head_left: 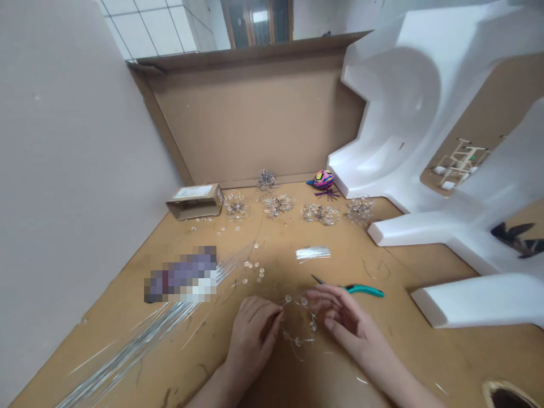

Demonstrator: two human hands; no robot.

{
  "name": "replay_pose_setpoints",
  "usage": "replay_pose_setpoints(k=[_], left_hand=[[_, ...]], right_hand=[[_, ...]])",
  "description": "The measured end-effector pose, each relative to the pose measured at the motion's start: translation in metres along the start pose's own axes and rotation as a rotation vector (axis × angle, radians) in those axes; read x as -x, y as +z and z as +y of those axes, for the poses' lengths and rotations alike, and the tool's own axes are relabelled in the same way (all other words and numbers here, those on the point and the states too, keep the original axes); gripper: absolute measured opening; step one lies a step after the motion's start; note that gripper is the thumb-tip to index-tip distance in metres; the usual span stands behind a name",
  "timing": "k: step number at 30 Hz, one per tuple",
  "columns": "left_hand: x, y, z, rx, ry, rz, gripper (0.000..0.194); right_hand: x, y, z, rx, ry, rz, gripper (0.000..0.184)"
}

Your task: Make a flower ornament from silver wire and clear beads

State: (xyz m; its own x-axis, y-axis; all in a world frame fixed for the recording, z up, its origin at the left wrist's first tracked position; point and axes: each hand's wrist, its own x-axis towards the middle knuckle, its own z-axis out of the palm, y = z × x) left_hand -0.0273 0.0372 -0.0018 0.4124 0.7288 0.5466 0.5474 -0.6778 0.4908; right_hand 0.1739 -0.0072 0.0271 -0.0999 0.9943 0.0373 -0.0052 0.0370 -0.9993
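Between my hands is a loose ring of thin wire strung with clear beads (298,341). My left hand (255,328) pinches the ring's left side between thumb and fingertips. On the other side, my right hand (346,320) is open, its fingers curved and apart from the thumb, close to the ring's right edge. Whether its fingertips touch the wire is hard to see. Just behind the right fingers lie pliers with teal handles (365,291), partly hidden by that hand. Several loose clear beads (255,265) are scattered beyond the left hand.
A long bundle of silvery wires (140,343) runs along the left, near a pixelated purple item (182,273). Short cut wires (313,253) lie ahead. Beaded wire clusters (277,205) line the back beside an open cardboard box (194,214). White foam packaging (480,297) borders the right.
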Motion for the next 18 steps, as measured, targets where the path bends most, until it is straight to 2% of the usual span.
replay_pose_setpoints(k=[6,12,18], left_hand=[[0.000,0.000,0.001,0.006,0.000,0.009,0.011],[-0.002,0.003,0.002,0.016,0.021,-0.026,0.013],[-0.003,0.002,0.006,0.026,0.050,-0.051,0.013]], right_hand=[[-0.001,0.000,-0.003,-0.066,-0.006,0.056,0.027],[0.000,-0.003,-0.006,-0.095,0.113,0.051,0.026],[-0.002,-0.010,-0.006,-0.225,0.129,0.091,0.023]])
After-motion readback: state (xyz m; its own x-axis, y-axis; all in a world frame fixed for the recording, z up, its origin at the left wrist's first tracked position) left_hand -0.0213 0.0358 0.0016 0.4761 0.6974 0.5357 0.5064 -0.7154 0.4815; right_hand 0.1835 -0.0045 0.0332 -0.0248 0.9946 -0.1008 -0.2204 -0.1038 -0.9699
